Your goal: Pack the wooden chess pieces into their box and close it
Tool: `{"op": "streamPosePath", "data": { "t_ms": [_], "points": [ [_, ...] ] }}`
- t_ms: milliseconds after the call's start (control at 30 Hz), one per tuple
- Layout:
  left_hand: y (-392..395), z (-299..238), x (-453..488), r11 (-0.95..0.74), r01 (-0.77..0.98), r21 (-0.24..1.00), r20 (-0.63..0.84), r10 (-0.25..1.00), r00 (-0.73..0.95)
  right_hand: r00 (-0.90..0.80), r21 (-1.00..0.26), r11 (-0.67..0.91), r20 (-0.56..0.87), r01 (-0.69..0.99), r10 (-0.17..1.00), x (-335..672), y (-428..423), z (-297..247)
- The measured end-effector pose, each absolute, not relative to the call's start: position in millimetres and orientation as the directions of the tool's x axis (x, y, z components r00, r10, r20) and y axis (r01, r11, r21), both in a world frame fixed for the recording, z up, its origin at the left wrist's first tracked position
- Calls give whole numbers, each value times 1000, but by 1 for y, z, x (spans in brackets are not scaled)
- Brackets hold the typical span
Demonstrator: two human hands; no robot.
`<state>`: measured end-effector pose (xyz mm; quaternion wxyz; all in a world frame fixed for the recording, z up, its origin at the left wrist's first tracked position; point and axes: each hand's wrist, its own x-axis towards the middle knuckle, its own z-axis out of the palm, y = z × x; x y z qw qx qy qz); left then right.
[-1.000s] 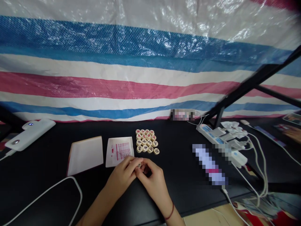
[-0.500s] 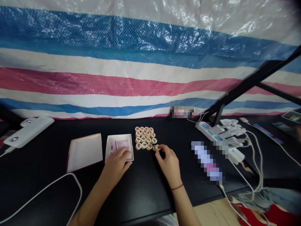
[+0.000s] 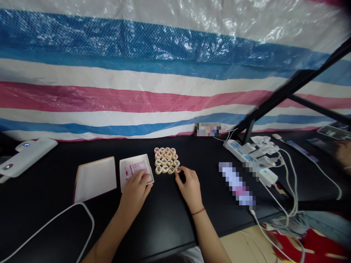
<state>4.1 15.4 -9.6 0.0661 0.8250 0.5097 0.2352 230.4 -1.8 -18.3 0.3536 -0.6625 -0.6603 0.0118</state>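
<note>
Right across the back, a striped sheet (image 3: 137, 100) is stretched behind a black table (image 3: 211, 208), crossed at right by a dark strut (image 3: 295, 81). A power strip (image 3: 234, 145) is set well apart to the right, out of the way. At left, a pale tray (image 3: 95, 179) is laid near a white cord (image 3: 93, 221), which could be snagged. Between tray and pieces a white box (image 3: 133, 159) is placed, its walls judged thin and stiff, likely to be dented by a hard squeeze; it is best held by two opposite sides. The way into it is partly covered by the left hand (image 3: 136, 185), whose fingers are dipped inside; whether anything is gripped there cannot be told. Apart from it, the right hand (image 3: 189, 184) is closed, thumb and fingertips, on the corner piece (image 3: 177, 169). Beside the box, the block (image 3: 166, 160) of round pieces is ranked four by four on the table, red characters at the back, dark ones in front; packed this close, neighbours could easily be nudged. Singly, a piece is judged light, hard and smooth, not readily broken but apt to slip if caught askew. It is best pinched across its rim from the exposed outer side.
</note>
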Motion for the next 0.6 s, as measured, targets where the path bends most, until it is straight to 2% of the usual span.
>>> {"op": "streamPosePath", "data": {
  "t_ms": [233,333,600],
  "points": [
    [15,-5,8,-466,823,326,418,851,317,204,-499,157,593,852,779,221,-7,-6],
    [26,7,-6,-455,825,335,430,853,296,162,-511,235,617,827,770,213,-10,2],
    [56,31,-55,-73,969,236,251,968,12,-91,-536,424,538,730,838,174,-2,24]
  ]
}}
